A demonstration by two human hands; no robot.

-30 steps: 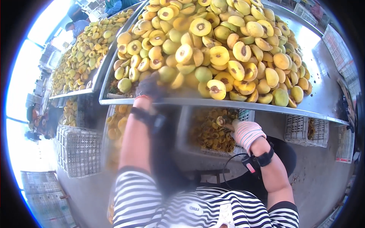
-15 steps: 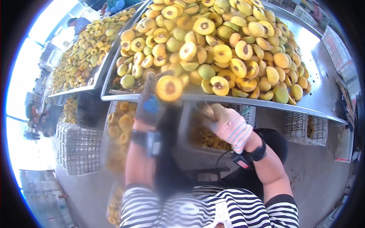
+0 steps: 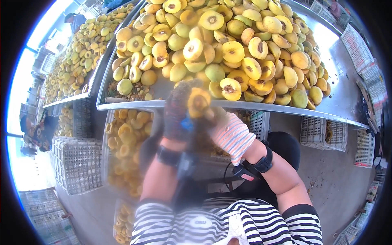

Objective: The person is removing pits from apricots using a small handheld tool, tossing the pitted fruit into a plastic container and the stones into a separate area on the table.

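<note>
Between our two hands and the heap of peach halves [image 3: 241, 61] runs the raised front rim of a metal tray [image 3: 342, 87], whose bare right side shines smooth beside the fruit. At the tray's front left corner we see crumbly brown debris [image 3: 139, 93] and a short, stick-like piece [image 3: 116, 99]. Farther left stands a second tray [image 3: 67, 100], also heaped with cut fruit. Below, a white plastic crate [image 3: 77, 165] with latticed walls stands on the floor at the left, another crate [image 3: 128, 134] full of fruit sits under the tray edge, and a third crate [image 3: 322, 132] stands at the right; our hands partly hide one more lattice-sided crate [image 3: 260, 122] beneath them. Our left hand [image 3: 177, 112], in a dark, rough-looking knit glove with a blue patch, is closed around a peach half [image 3: 199, 102], its round yellow cut face and brownish centre turned up near the tray's front edge. Our right hand [image 3: 233, 132], in a pale glove with pink and blue stripes, has its curled fingers just beside that fruit; they are blurred, so we cannot tell whether they grip anything. Black straps [image 3: 263, 162] circle our right wrist, with a thin cable [image 3: 225, 177] hanging near.
</note>
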